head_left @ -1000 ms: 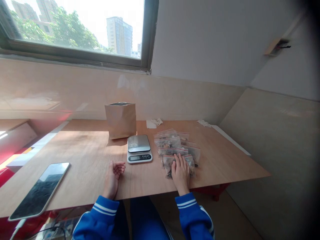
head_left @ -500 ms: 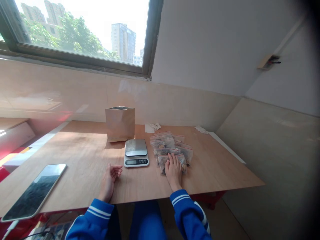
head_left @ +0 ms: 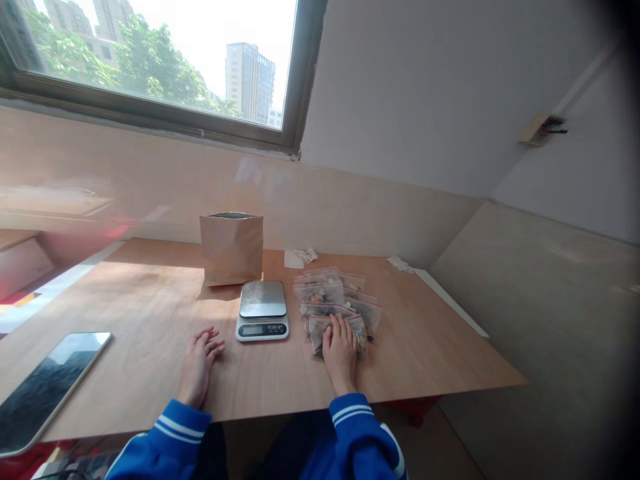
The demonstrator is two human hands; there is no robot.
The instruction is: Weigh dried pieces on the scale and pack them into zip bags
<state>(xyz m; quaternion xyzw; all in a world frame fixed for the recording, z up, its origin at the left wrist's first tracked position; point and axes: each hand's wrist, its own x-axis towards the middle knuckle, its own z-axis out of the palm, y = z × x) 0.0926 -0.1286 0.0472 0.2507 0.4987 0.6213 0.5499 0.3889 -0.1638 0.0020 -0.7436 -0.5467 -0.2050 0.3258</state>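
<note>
My left hand (head_left: pixel 200 365) rests on its side on the table, left of the kitchen scale (head_left: pixel 263 310), fingers loosely bent and apart with nothing in them. My right hand (head_left: pixel 341 350) lies over the nearest zip-lock bag (head_left: pixel 319 325), fingers extended across its front. Behind that bag, several more clear zip-lock bags (head_left: pixel 325 291) with red seal lines overlap in a pile; their brownish contents are hard to make out. Behind the scale stands an upright kraft paper pouch (head_left: pixel 231 250) with its top open. The scale's plate carries nothing, and its display cannot be read.
A large phone or tablet (head_left: pixel 47 387) lies at the left of the wooden table (head_left: pixel 420 347). Crumpled white tissue (head_left: pixel 305 256) lies near the wall, with another scrap (head_left: pixel 400 265) farther right. The table's front edge runs just below my hands.
My left hand has shifted left, away from the scale, and its fingers have loosened. My right hand stays on the front bag. The whole view has turned slightly.
</note>
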